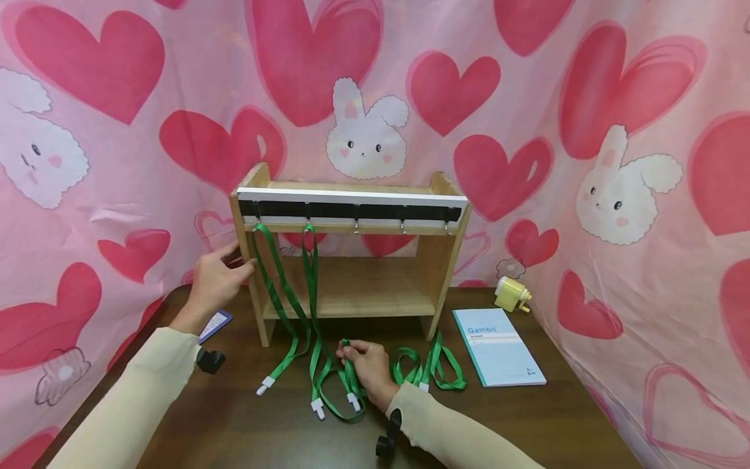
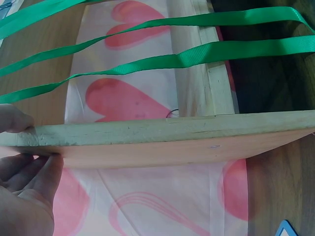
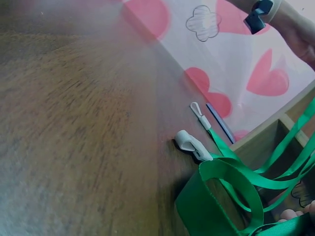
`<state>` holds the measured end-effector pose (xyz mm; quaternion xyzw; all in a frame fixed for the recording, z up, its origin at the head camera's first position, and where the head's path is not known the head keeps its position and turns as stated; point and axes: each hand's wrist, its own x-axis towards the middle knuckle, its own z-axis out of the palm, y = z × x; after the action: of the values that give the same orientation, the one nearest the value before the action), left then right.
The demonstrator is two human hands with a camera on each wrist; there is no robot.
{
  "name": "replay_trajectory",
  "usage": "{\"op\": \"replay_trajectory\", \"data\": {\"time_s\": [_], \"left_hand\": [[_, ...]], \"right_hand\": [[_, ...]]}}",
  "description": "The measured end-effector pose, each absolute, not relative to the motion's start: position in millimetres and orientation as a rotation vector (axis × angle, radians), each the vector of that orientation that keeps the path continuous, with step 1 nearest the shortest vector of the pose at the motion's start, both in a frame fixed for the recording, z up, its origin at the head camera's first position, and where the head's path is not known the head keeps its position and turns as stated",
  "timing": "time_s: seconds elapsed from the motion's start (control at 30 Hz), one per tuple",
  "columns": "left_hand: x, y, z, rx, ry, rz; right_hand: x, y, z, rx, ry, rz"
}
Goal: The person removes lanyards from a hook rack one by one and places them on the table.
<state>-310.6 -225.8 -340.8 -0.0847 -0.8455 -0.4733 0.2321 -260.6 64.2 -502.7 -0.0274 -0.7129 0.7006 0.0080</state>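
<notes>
My left hand (image 1: 218, 280) grips the left side panel of a small wooden shelf (image 1: 346, 301). In the left wrist view the thumb lies on one side of the panel (image 2: 147, 135) and the fingers on the other. Two green lanyards hang from the leftmost hooks, one at the far left (image 1: 286, 286) and one beside it (image 1: 311, 277); their white clips reach the table. Low in front of the shelf, my right hand (image 1: 370, 368) pinches another green lanyard (image 1: 349, 376). That lanyard's strap (image 3: 192, 199) loops large in the right wrist view, near a white clip (image 3: 189, 142).
More green lanyard (image 1: 432, 361) lies right of my right hand. A notebook (image 1: 498, 348) and a yellow pencil sharpener (image 1: 512, 294) are at the right. A blue-edged card (image 1: 215, 324) lies by my left wrist. Three hooks on the black strip (image 1: 381, 212) carry nothing.
</notes>
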Motion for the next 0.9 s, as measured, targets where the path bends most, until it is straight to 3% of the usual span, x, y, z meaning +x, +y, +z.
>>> {"op": "replay_trajectory", "data": {"time_s": [0.9], "left_hand": [[-311.8,-226.1,-341.9,-0.225,-2.314,-1.292]], "right_hand": [[-259.0,73.6,-500.6,0.039,-2.367,1.911]]}}
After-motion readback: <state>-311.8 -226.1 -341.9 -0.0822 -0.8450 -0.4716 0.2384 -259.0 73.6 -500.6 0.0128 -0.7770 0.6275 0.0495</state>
